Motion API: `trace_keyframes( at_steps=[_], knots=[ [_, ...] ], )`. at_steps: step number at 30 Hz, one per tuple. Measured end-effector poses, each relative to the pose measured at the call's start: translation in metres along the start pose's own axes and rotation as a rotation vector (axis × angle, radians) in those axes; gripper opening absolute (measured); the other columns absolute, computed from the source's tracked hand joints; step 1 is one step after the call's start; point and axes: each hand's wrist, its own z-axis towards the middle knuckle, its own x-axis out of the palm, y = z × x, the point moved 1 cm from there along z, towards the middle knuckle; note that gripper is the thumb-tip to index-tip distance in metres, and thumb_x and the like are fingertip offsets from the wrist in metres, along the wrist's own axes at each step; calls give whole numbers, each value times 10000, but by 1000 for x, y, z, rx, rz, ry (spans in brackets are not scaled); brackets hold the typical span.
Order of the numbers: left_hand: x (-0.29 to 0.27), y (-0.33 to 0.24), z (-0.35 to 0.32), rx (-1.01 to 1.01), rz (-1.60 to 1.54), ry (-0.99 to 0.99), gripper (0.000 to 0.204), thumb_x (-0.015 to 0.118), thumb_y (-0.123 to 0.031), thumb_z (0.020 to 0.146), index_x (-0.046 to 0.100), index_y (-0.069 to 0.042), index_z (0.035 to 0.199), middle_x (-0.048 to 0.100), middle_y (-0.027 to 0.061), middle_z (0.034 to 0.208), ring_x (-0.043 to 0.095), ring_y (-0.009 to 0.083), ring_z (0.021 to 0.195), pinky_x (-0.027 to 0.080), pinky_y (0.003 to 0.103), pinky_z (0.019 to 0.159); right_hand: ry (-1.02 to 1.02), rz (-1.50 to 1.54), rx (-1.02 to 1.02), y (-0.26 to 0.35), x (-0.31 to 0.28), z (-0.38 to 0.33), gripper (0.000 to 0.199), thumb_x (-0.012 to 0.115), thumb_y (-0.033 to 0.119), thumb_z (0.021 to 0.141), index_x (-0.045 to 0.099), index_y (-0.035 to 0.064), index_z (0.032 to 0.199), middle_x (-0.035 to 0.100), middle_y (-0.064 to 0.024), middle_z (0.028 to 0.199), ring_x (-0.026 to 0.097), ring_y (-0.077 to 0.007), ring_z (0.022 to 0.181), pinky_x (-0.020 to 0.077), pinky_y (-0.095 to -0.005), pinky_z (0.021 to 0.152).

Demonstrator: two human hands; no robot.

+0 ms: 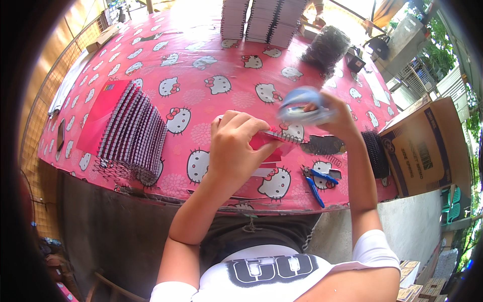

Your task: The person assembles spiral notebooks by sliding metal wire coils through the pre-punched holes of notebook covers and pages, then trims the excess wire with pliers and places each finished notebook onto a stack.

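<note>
1. Left hand point(234, 151) is closed around a small red notebook point(274, 141), fingers folded over its cover and thumb side toward the body. The notebook is held above the table's near edge, its spiral binding pointing toward the right hand.
2. Right hand point(337, 118) is wrapped around a blue-and-white object point(301, 106), blurred by motion; its kind cannot be told. It sits just above the notebook's spiral edge, close to it; contact cannot be confirmed.
3. Both hands meet over the near middle of the table, which is covered with a pink cartoon-cat tablecloth point(201, 80).
4. On the cloth directly below the hands: blue-handled pliers point(317, 183), lying flat near the table's front edge.
5. Beside the pliers, toward the far side, a loose wire coil point(322, 146) rests on the cloth.
6. To the left, a long fanned row of spiral-bound notebooks point(133, 133) lies overlapped, wire edges showing, with a red cover at its far left.
7. At the far edge stand two tall stacks of bound notebooks point(266, 20).
8. Right of those stacks, a dark bundle of wire coils point(327, 48).
9. Off the table's right side, an open cardboard box point(427, 146), with black binding combs point(375, 151) between it and the table.
</note>
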Motion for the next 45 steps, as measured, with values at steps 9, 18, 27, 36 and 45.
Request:
trace_keyframes(
  at_steps=[9,18,27,36,45],
  knots=[
    [-10,21,-7,-201,-196,-75,339,862,-132,685,673,-40,952,621,93,1061,625,201,939,511,294,785,-129,603,-52,20,20,11,281,780,82,692,641,31,931,639,-28,846,614,-122,814,525,-311,757],
    [-10,34,-22,-400,-916,-223,398,720,111,768,646,0,1143,668,72,1023,627,104,916,520,233,807,-27,-109,62,37,44,45,429,693,-24,626,622,9,1048,674,-49,838,581,-132,683,500,-289,634],
    [-16,51,-33,-532,-1060,-197,311,707,136,779,672,37,1072,694,102,1019,658,127,910,549,227,785,-201,-516,227,1,30,5,360,695,100,683,585,57,1023,665,-180,952,630,-409,918,500,-480,740],
    [-33,-4,-37,314,-344,-240,227,758,69,736,655,-15,920,687,115,957,669,224,885,535,375,796,-240,-618,200,28,47,-140,573,734,115,756,492,36,1269,468,-203,1315,413,-413,1248,289,-521,1069],
    [4,-1,-74,-73,-389,-110,220,742,139,723,682,30,904,654,161,1071,662,209,949,583,302,795,-220,-162,42,91,76,-140,466,743,76,767,576,-15,1192,615,-166,1107,598,-349,1007,483,-437,886]
  ],
)
